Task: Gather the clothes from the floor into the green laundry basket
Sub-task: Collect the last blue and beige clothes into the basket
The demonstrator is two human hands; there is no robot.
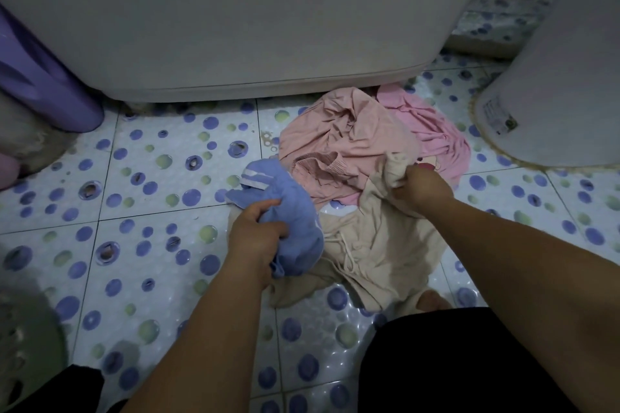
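Observation:
My left hand (258, 231) grips a bunched blue garment (285, 208) with white stripes, held just above the tiled floor. My right hand (422, 188) clutches the top of a beige drawstring garment (375, 251) that spreads over the floor toward me. Behind them a salmon-pink garment (342, 141) lies crumpled, with a brighter pink one (432, 134) beside it on the right. At the bottom left corner shows part of the green laundry basket (30, 342), its perforated rim blurred.
A large white appliance (251, 27) stands right behind the clothes. A purple plastic container (40, 84) sits at the left. At the right stands a white round bin (557, 87). The floor (151, 211) has dotted tiles. My black-clad knee (453, 362) is at the bottom right.

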